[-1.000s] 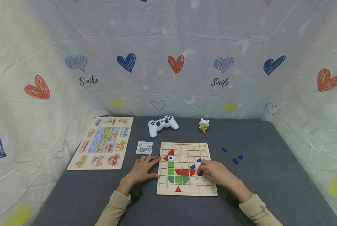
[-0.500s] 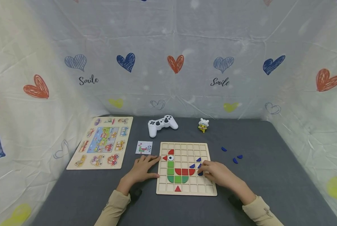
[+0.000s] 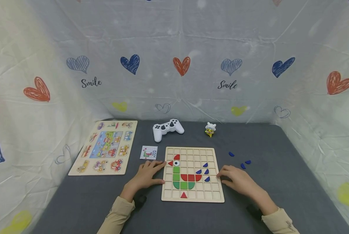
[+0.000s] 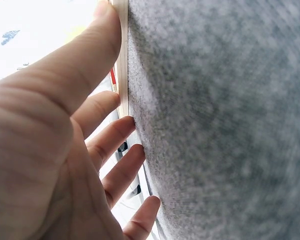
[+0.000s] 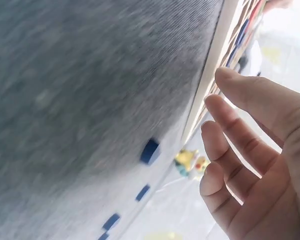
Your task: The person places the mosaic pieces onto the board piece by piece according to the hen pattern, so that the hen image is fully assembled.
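Observation:
A square wooden grid board lies on the dark cloth, bearing a bird-like pattern of red, green and white-eyed pieces. Several blue half-round pieces sit in cells on its right side. My left hand is spread against the board's left edge, thumb and fingertips right at the rim, as the left wrist view also shows. Just off the right edge is my right hand, fingers relaxed and holding nothing. In the right wrist view its thumb and fingertips overlap the board's side.
Several loose blue pieces lie right of the board. A pattern card lies off its upper left corner. Farther back are a white game controller and a small figurine. A vehicle picture puzzle lies at the left.
My right hand has let go of a blue piece, now in a cell, and drawn back right to the board's edge, uncovering the blue pieces there. My left hand keeps its place.

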`<state>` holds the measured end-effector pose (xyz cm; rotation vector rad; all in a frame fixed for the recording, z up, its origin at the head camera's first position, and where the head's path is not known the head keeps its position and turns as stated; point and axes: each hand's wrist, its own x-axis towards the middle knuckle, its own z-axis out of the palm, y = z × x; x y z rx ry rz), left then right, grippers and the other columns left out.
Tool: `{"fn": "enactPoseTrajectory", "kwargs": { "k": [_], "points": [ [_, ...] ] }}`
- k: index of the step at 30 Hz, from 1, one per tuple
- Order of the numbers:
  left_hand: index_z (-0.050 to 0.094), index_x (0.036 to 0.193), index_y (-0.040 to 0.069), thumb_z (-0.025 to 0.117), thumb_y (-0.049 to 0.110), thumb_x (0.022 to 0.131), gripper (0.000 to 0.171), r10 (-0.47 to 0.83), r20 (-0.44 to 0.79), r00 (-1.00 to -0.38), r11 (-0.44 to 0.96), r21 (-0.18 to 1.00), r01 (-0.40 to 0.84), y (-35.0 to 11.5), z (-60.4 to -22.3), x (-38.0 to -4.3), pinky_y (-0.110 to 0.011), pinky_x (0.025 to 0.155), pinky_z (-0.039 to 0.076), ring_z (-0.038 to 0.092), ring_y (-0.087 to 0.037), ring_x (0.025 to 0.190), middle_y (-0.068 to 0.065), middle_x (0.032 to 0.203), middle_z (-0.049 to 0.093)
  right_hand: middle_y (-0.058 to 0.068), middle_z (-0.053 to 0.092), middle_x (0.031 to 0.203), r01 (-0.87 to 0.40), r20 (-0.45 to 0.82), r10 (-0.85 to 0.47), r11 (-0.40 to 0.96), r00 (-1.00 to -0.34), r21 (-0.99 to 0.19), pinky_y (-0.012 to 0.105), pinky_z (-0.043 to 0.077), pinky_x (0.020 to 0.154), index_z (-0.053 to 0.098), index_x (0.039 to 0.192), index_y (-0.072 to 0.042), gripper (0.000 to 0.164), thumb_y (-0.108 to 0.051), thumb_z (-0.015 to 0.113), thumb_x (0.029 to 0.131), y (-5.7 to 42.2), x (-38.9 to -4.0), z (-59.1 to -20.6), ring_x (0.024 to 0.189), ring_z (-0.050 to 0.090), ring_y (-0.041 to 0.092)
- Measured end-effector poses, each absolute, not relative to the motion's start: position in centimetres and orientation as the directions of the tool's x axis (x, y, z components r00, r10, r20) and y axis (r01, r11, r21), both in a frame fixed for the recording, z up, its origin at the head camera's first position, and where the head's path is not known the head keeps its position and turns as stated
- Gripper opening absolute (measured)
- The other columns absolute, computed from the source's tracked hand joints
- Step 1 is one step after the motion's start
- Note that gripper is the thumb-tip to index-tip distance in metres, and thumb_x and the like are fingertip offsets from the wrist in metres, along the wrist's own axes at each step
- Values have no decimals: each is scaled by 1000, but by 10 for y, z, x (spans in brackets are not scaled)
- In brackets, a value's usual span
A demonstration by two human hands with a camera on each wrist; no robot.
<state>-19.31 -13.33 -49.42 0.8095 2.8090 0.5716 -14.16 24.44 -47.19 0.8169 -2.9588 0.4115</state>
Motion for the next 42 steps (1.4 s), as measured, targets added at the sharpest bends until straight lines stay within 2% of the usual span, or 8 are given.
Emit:
{"fn": "enactPoseTrajectory", "kwargs": {
  "k": [6, 13, 26, 32, 42],
  "points": [
    [38, 143, 20, 66, 51, 78, 77, 542, -48, -839, 779, 402, 481, -134, -496, -194, -57, 97, 26, 38, -27, 112, -5, 139, 42, -10, 59, 93, -450, 124, -433, 866, -893, -217, 26, 48, 65, 70, 96, -22, 26, -15, 79, 72, 260, -138, -474, 83, 57, 9],
    [36, 144, 22, 66, 53, 78, 79, 530, -67, -845, 791, 400, 464, -134, -496, -193, -56, 98, 25, 37, -26, 113, -4, 139, 42, -8, 58, 93, -387, 112, -371, 901, -922, -195, 27, 47, 62, 70, 95, -23, 25, -19, 79, 72, 273, -137, -473, 81, 58, 11],
    [38, 143, 19, 66, 51, 78, 78, 536, -56, -842, 786, 397, 474, -133, -494, -193, -57, 97, 26, 38, -27, 112, -5, 138, 42, -9, 58, 96, -425, 61, -423, 876, -904, -226, 32, 50, 68, 70, 95, -21, 27, -9, 78, 72, 281, -141, -472, 88, 60, 15],
    [39, 143, 19, 66, 51, 78, 77, 540, -50, -840, 781, 402, 478, -133, -494, -194, -57, 96, 26, 38, -26, 109, -5, 138, 43, -9, 56, 92, -429, 75, -423, 878, -903, -215, 29, 49, 65, 69, 93, -22, 29, -4, 76, 72, 285, -141, -473, 83, 60, 12],
    [41, 142, 17, 67, 51, 77, 77, 547, -20, -837, 775, 389, 498, -133, -495, -193, -56, 93, 28, 39, -26, 107, -6, 136, 45, -12, 57, 85, -411, 96, -400, 889, -912, -202, 26, 48, 63, 67, 88, -22, 17, -15, 76, 75, 283, -144, -479, 75, 59, 6]
  ]
}}
